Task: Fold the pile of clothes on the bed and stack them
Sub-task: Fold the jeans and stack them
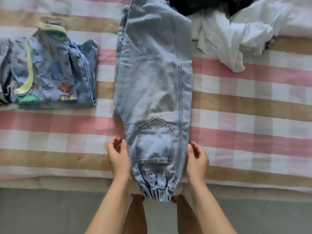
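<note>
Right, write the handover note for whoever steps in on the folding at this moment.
Left hand and right hand: open, one at each side of the jeans near the waistband, gripping nothing.
Jeans: folded lengthwise, flat on the bed.
Done: folded stack on the left.
Left: fold the jeans, stack them, then do the white garment and dark garment, far right.

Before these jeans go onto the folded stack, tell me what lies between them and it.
Nothing visible does. Only a bare strip of checked bedspread separates the jeans from the folded stack at their left. Both hands, left and right, flank the waistband end.
</note>
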A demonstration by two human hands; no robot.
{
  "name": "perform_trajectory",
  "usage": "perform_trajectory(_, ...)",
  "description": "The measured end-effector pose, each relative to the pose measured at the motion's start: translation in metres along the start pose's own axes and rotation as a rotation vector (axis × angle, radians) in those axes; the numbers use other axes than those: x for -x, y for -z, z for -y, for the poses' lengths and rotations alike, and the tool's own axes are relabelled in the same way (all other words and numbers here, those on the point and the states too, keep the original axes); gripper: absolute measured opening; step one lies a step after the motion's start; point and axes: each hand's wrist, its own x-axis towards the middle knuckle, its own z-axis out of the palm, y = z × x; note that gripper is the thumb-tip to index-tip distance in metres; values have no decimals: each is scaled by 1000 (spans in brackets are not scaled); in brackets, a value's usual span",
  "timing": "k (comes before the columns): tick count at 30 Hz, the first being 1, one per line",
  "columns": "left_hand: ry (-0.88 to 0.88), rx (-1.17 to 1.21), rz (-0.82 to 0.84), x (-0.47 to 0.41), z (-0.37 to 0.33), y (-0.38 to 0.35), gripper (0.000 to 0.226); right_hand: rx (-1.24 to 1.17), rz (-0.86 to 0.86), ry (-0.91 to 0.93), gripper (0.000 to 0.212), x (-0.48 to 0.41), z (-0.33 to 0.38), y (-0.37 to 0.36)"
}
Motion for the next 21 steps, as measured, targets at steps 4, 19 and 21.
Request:
perform_trajectory(4, -42, 11, 4, -62, -35, -23, 27, 90, -20, 106, 29, -55, 36, -17)
perform_trajectory(19, 2, -32, -27, -70, -34, -23, 25, 255, 114, 51, 19, -90, 58, -12)
perform_trajectory(21, -132, -120, -75, -79, -49, -28, 33, 252, 120, 122, 28, -104, 78, -17)
